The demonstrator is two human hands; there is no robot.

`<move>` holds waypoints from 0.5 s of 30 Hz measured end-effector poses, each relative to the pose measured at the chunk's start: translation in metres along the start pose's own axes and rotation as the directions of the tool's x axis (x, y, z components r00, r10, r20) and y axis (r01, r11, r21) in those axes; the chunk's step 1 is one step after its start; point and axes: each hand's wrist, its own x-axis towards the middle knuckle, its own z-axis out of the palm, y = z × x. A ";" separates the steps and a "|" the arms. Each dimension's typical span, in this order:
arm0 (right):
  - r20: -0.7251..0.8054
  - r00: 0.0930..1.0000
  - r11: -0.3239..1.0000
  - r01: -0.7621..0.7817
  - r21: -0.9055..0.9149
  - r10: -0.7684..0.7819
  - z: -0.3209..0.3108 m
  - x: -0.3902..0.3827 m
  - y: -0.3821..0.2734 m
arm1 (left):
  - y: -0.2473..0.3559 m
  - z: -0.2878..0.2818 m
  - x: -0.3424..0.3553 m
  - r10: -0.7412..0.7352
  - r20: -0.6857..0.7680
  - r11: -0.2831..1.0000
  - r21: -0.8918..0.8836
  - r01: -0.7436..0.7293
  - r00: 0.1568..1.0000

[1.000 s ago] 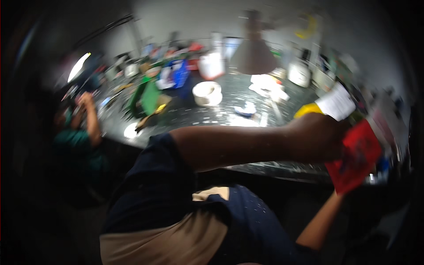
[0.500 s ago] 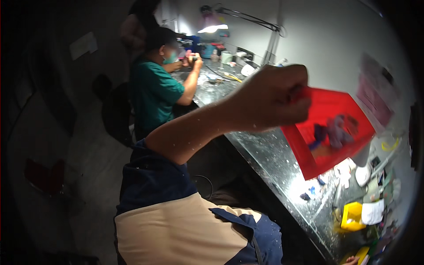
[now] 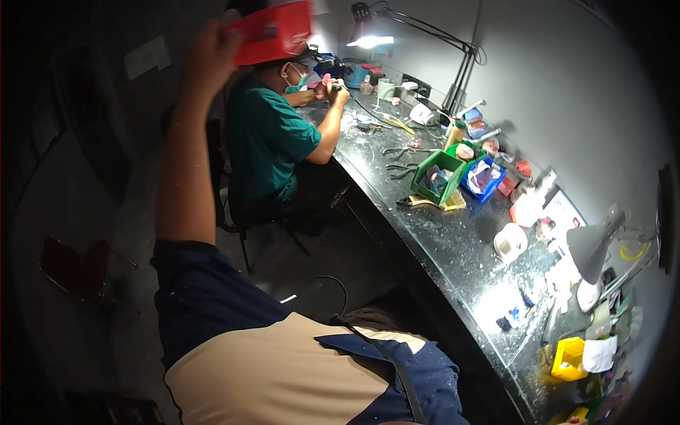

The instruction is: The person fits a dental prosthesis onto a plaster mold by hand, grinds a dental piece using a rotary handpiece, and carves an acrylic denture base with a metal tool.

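Raised at the upper left, my left hand (image 3: 214, 53) is closed on the edge of a red plastic bin (image 3: 287, 32). The bin is tilted, blurred and partly cut off by the top of the picture; its contents do not show clearly. My bare left forearm stretches up from a navy sleeve. Behind the bin, a seated person in a teal shirt (image 3: 265, 134) holds a small pink thing (image 3: 326, 80) and a dark tool at the bench. My right hand is not in view.
The dark, dusty workbench (image 3: 453, 265) runs diagonally, carrying a green bin (image 3: 435, 177), a blue bin (image 3: 483, 178), a yellow bin (image 3: 568, 359), pliers (image 3: 402, 170) and a white rounded pot (image 3: 510, 243). Two lamps (image 3: 372, 40) light it. A red chair (image 3: 74, 265) stands left.
My left hand has swung the red bin from over the bench up and left, toward the seated person. The green and blue bins have come into sight. A hand at the lower right has dropped out.
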 end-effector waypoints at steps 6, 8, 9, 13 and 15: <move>-0.142 0.960 0.913 0.174 -0.368 -0.240 -0.011 0.029 0.062 | -0.105 -0.044 0.055 -0.156 -0.019 0.865 0.481 0.146 0.988; -0.144 0.962 0.911 0.162 -0.379 -0.231 -0.011 0.031 0.073 | -0.136 -0.055 0.067 -0.128 -0.017 0.794 0.597 0.113 0.992; -0.139 0.966 0.916 0.154 -0.372 -0.219 -0.013 0.032 0.076 | -0.154 -0.058 0.069 -0.107 -0.016 0.712 0.696 0.087 0.994; -0.114 0.985 0.934 0.084 -0.346 -0.131 -0.012 0.023 0.099 | -0.209 -0.067 0.075 -0.165 -0.060 0.619 0.771 0.151 0.984; -0.075 0.995 0.941 0.029 -0.337 -0.058 0.000 0.016 0.129 | -0.226 -0.086 0.085 -0.234 -0.112 0.551 0.803 0.227 0.966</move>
